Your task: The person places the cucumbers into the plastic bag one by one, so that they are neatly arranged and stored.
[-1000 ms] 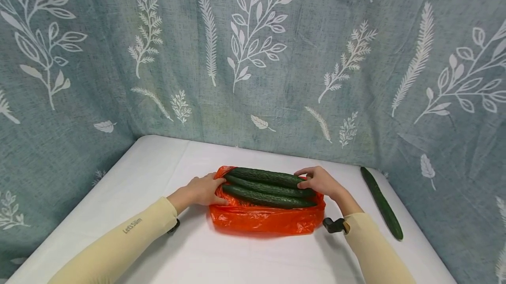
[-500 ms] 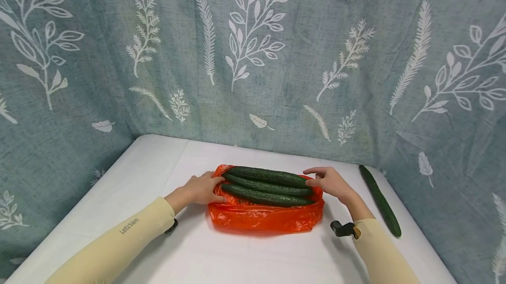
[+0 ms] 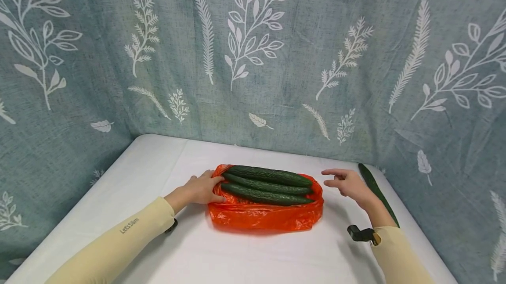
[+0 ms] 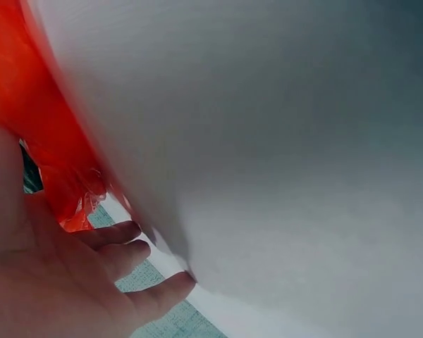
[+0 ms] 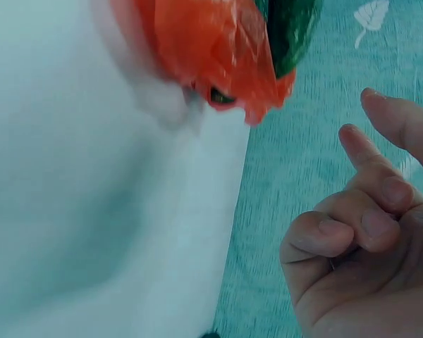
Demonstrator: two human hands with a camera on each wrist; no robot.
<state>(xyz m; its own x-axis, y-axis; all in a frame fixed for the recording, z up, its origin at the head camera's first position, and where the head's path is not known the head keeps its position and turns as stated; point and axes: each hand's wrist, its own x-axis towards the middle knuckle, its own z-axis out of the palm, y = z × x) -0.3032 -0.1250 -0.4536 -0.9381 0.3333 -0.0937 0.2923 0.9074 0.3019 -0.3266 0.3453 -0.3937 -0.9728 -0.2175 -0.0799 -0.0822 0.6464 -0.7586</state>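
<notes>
Three dark green cucumbers [image 3: 266, 188] lie side by side in an orange-red plastic bag [image 3: 265, 218] on the table. At the bag's left end, my left hand [image 3: 199, 189] rests with thumb and forefinger spread over the rim. Several of its fingers [image 4: 158, 292] stretch out loosely beside the bag in the left wrist view. My right hand [image 3: 351, 185] hovers off the bag's right end, holding nothing. Its thumb and forefinger are apart and the other fingers [image 5: 317, 236] are loosely bent. Another cucumber [image 3: 377, 192] lies on the right, partly hidden behind the right hand and forearm.
The table [image 3: 253, 257] wears a white cover. A grey-green curtain [image 3: 276, 117] with white leaf prints hangs behind it and along both sides. A small black wrist device [image 3: 361, 234] sits at the right sleeve cuff.
My right hand has drawn back from the cucumbers in the bag and moved right, toward the lone cucumber. The left hand stays on the bag's left end.
</notes>
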